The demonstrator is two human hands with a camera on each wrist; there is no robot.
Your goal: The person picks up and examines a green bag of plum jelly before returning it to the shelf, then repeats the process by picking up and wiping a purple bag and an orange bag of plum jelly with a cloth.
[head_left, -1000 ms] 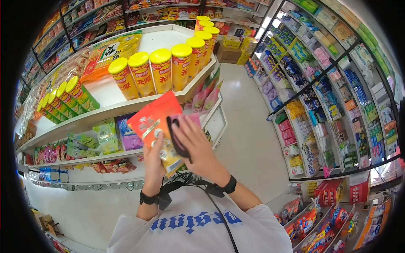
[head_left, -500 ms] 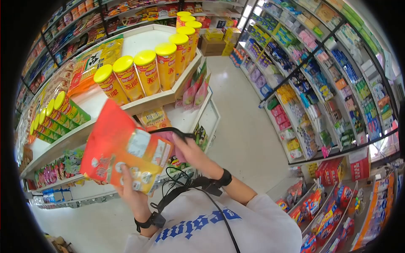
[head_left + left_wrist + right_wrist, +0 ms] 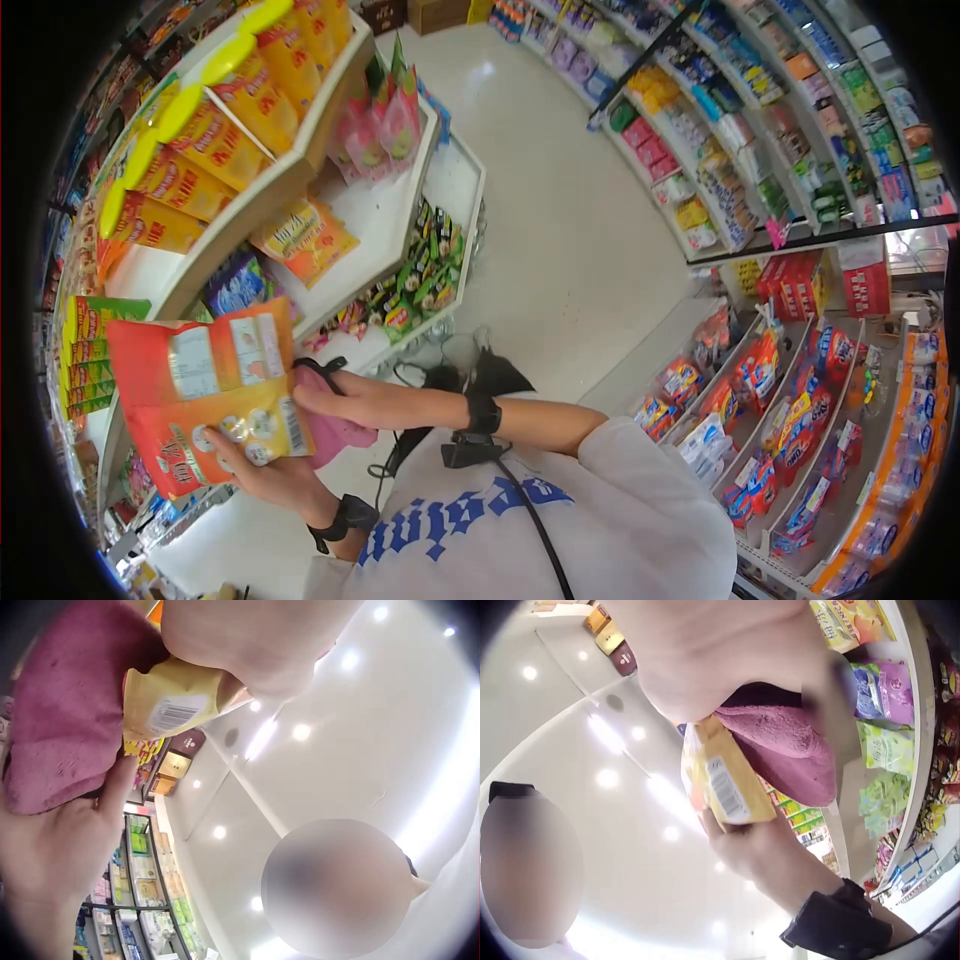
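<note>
In the head view my left hand (image 3: 265, 478) grips a red and yellow snack bag (image 3: 215, 390) by its lower edge, thumb across the printed face. The bag is tilted, with pale label panels and a barcode facing up. My right hand (image 3: 335, 400) holds a pink plush cloth (image 3: 343, 440) with black edging at the bag's right end. The left wrist view shows the cloth (image 3: 71, 712) beside the bag's yellow barcoded end (image 3: 176, 705). From the right wrist, the cloth (image 3: 795, 750) hangs beneath my fingers, close to the bag (image 3: 727, 780).
Yellow-lidded snack canisters (image 3: 215, 140) line the white shelf's top on the left. Lower tiers hold an orange bag (image 3: 305, 240), pink pouches (image 3: 385, 135) and green-black packets (image 3: 425, 270). An aisle floor (image 3: 540, 180) separates these from racks (image 3: 720, 150) and bagged goods (image 3: 760, 410) on the right.
Both hands and the bag have moved left; the cloth, earlier over the bag's right side, is now at its right end. The head view has shifted, bringing the canister shelf nearer.
</note>
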